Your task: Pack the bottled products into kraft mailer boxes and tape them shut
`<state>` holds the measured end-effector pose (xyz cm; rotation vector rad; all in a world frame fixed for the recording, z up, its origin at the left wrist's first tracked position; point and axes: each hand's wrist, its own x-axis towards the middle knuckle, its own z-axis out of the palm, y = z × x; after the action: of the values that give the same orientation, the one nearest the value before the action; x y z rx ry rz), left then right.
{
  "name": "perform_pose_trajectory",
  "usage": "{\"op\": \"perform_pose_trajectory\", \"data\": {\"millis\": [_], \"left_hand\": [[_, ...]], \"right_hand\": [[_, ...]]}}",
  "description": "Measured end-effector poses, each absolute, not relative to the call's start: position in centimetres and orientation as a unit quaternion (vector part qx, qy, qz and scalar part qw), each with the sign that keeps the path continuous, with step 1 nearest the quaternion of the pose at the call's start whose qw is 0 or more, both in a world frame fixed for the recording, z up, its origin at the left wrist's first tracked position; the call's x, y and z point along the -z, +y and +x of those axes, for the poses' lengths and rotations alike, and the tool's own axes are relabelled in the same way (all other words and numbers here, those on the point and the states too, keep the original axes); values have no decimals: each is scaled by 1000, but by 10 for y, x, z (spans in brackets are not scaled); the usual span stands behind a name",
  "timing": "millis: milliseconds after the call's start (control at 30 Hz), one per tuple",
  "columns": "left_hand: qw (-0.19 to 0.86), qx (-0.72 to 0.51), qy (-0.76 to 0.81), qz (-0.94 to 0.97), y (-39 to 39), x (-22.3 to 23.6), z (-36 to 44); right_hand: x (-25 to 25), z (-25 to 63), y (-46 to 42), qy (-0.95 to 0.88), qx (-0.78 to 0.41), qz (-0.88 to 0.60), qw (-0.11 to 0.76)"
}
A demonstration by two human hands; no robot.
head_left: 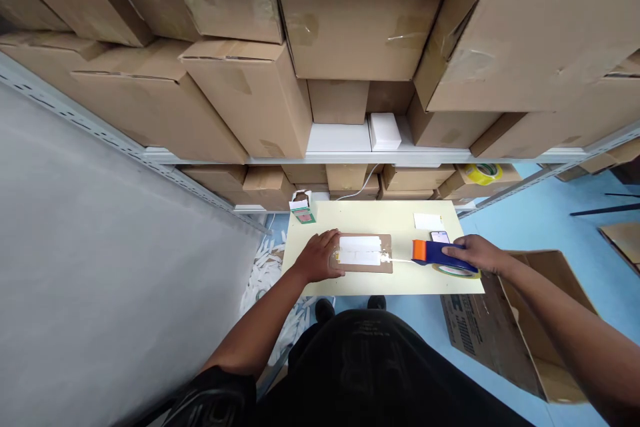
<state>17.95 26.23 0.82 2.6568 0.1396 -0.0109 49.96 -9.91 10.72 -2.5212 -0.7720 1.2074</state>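
Note:
A small flat cardboard box [367, 269] lies on the pale yellow table [377, 217], with white paper strips [359, 250] on its top. My left hand [319, 257] grips its left end, fingers at the far corner and thumb at the near one. In my right hand [475, 253] is a blue tape dispenser [440, 256] with an orange front and a roll of tape. It is at the table's right side, apart from the box. A thin pale line, possibly tape, runs between box and dispenser. Just behind the dispenser lies a phone [440, 237].
A small green-and-white carton [303, 207] stands at the table's back left, a white paper [428, 221] at the back right. Shelves [340, 138] of cardboard boxes rise beyond. A yellow tape roll [483, 173] sits lower right there. An open carton [545, 327] and paper scraps [265, 267] are on the floor.

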Motion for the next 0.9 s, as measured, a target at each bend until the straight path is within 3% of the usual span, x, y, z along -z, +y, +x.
{"op": "perform_pose_trajectory", "data": {"millis": [233, 433, 667, 767, 900], "left_hand": [[236, 0, 43, 971, 261, 3, 177], [239, 3, 42, 970, 262, 5, 176], [253, 6, 47, 966, 268, 16, 166], [269, -3, 54, 962, 266, 27, 158], [270, -47, 54, 960, 261, 29, 151]], "right_hand": [[-68, 495, -84, -305, -356, -883, 33], [-34, 482, -38, -286, -377, -881, 22], [-10, 474, -37, -64, -535, -821, 189], [4, 465, -47, -6, -548, -799, 248], [18, 451, -64, -67, -431, -890, 133]]}}
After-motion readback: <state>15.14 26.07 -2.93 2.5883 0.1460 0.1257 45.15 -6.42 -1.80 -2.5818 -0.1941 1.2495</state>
